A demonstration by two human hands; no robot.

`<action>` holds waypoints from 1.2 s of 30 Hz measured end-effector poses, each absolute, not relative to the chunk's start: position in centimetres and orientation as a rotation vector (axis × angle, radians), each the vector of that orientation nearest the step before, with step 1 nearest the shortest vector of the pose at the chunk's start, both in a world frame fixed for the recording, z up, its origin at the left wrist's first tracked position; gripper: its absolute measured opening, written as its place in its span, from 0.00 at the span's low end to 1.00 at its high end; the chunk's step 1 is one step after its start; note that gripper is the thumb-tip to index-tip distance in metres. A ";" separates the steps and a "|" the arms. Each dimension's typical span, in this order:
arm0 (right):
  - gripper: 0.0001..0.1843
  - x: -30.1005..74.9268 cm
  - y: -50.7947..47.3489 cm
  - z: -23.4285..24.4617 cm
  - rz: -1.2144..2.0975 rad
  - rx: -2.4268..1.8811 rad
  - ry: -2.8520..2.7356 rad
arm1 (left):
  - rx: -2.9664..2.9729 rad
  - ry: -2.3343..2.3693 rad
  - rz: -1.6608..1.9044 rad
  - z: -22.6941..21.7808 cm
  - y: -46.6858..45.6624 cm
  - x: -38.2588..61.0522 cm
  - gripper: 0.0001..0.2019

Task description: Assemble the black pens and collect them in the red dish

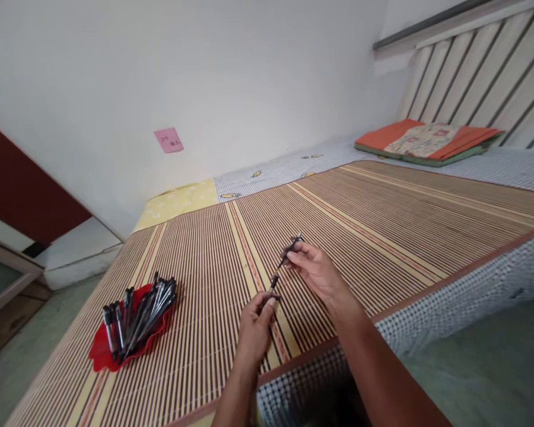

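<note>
Both my hands hold one dark pen (281,267) just above the striped bamboo mat (382,231). My left hand (254,333) pinches the pen's lower end, fingers closed round it. My right hand (317,271) grips the upper end between thumb and fingers. The pen slants up to the right, its tip past my right fingers. To the left, a red tray (101,354) lies on the mat with several dark pens (140,314) piled in it.
The mat covers a bed with a checked sheet (471,296) hanging over its near edge. A folded orange and green cushion (427,141) lies at the far right by the slatted headboard. A pink note (168,140) sticks to the white wall. Grey floor runs along both sides.
</note>
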State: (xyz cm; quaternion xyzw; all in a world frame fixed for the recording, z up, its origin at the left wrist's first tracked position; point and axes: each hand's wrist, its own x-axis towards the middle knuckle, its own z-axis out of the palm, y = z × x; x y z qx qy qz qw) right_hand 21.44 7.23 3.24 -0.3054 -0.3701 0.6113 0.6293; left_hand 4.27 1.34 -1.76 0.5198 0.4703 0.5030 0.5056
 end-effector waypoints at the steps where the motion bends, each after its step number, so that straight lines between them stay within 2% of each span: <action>1: 0.15 21.5 7.3 3.2 1.386 -0.698 -0.844 | 1.264 1.139 1.205 -1.8 1.3 4.3 0.10; 16: 0.12 22.1 7.4 3.3 1.232 -0.696 -0.835 | 1.278 1.161 1.179 -2.1 1.1 4.2 0.11; 26: 0.10 22.5 7.8 2.7 1.143 -0.762 -1.030 | 1.304 1.182 1.191 -2.1 1.1 4.2 0.12; 36: 0.08 22.9 6.5 5.0 1.083 -0.768 -1.244 | 1.346 1.238 1.187 -1.6 1.0 4.3 0.11</action>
